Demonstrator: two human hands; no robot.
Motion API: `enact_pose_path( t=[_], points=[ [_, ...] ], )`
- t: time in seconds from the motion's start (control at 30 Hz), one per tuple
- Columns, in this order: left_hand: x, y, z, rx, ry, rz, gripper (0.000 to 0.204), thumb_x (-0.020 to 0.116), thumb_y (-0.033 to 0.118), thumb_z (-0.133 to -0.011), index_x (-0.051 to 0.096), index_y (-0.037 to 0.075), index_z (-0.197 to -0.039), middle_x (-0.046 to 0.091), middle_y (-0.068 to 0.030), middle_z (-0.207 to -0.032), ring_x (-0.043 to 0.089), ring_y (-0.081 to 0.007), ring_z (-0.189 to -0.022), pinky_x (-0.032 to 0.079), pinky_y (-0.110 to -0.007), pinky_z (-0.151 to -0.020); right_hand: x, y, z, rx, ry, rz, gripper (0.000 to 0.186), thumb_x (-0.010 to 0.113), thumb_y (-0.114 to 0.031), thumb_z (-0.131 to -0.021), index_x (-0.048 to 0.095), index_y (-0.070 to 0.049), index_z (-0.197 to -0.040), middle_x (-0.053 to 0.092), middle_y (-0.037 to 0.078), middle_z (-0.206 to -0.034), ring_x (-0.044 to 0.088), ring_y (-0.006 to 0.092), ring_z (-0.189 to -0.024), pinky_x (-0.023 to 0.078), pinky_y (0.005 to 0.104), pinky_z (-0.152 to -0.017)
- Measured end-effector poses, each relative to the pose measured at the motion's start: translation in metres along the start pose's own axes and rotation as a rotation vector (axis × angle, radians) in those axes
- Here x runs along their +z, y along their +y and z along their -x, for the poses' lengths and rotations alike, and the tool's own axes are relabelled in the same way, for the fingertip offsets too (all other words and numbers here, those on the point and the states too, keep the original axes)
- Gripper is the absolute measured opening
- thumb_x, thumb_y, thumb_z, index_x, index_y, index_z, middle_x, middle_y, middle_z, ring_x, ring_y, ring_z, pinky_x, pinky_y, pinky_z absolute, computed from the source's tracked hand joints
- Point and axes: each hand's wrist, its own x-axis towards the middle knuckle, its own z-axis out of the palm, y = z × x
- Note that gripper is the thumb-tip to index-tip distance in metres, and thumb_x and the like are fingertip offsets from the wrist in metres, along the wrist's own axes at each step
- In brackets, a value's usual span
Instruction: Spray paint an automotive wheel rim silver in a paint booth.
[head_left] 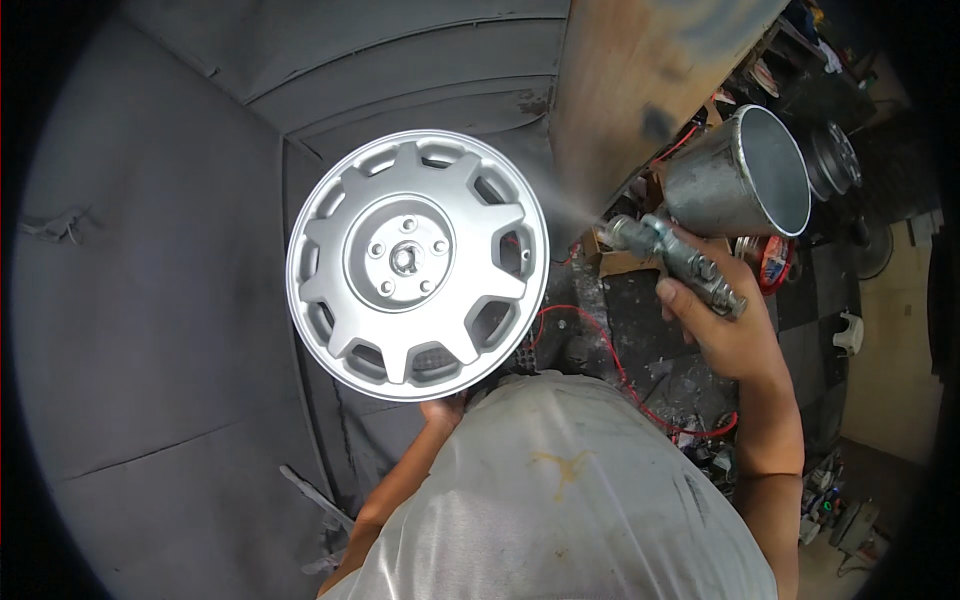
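A silver car wheel rim (400,330) with several window-like openings round its edge faces up at me, left of the middle. My right hand (735,325) is closed round a metal spray gun (688,268), held to the right of the rim. Pale mist (572,208) comes off the gun's nozzle toward the rim's right edge. A grey metal cup (705,180), open at the top, sits against the gun and looks joined to it. My left hand (443,409) reaches beneath the rim's near edge; its fingers are hidden there.
Grey, paint-dusted panels (170,300) stand on the left and at the back. A wooden board (620,100) rises behind the gun. A red hose (610,345) curves across the dark floor. Cluttered shelves (820,70) and a white stool (848,335) are off to the right.
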Motion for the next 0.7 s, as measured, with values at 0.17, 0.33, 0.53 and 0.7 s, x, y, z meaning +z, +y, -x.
enact_pose_path(
  t=[0.17, 0.33, 0.53, 0.7],
  points=[
    [-0.016, 0.039, 0.003, 0.078, -0.017, -0.007, 0.051, 0.045, 0.047, -0.1, 0.054, 0.014, -0.137, 0.059, -0.009, -0.137, 0.056, -0.0264, -0.125, 0.049, -0.044, -0.103, 0.019, -0.03, 0.025, 0.114, -0.229, -0.274, 0.052, 0.071, -0.017, -0.093, 0.055, 0.005, -0.138, 0.069, 0.008, -0.104, 0.061, 0.0115, -0.089, 0.049, 0.0277, -0.085],
    [-0.029, 0.11, -0.016, 0.198, -0.104, -0.096, 0.051, 0.044, 0.046, -0.101, 0.053, 0.013, -0.139, 0.058, -0.0094, -0.138, 0.057, -0.0269, -0.125, 0.049, -0.045, -0.103, 0.044, -0.031, 0.026, 0.017, -0.244, -0.24, 0.05, 0.071, -0.016, -0.093, 0.056, 0.005, -0.137, 0.069, 0.006, -0.101, 0.06, 0.0091, -0.082, 0.05, 0.0271, -0.079],
    [-0.018, 0.168, -0.047, 0.306, -0.231, -0.119, 0.051, 0.043, 0.045, -0.102, 0.051, 0.012, -0.141, 0.057, -0.01, -0.14, 0.057, -0.0276, -0.125, 0.05, -0.046, -0.103, 0.031, -0.009, 0.019, 0.037, -0.061, -0.173, 0.051, 0.069, -0.018, -0.095, 0.054, 0.003, -0.139, 0.066, 0.003, -0.094, 0.056, 0.0059, -0.076, 0.048, 0.0224, -0.068],
    [-0.038, 0.165, -0.026, 0.338, -0.308, -0.107, 0.052, 0.042, 0.044, -0.103, 0.049, 0.01, -0.142, 0.055, -0.0105, -0.141, 0.058, -0.0282, -0.125, 0.051, -0.046, -0.103, 0.03, -0.009, 0.018, -0.057, 0.064, -0.13, 0.052, 0.066, -0.019, -0.096, 0.052, 0.001, -0.142, 0.064, 0.001, -0.088, 0.054, 0.0052, -0.071, 0.045, 0.0212, -0.056]
  ],
)
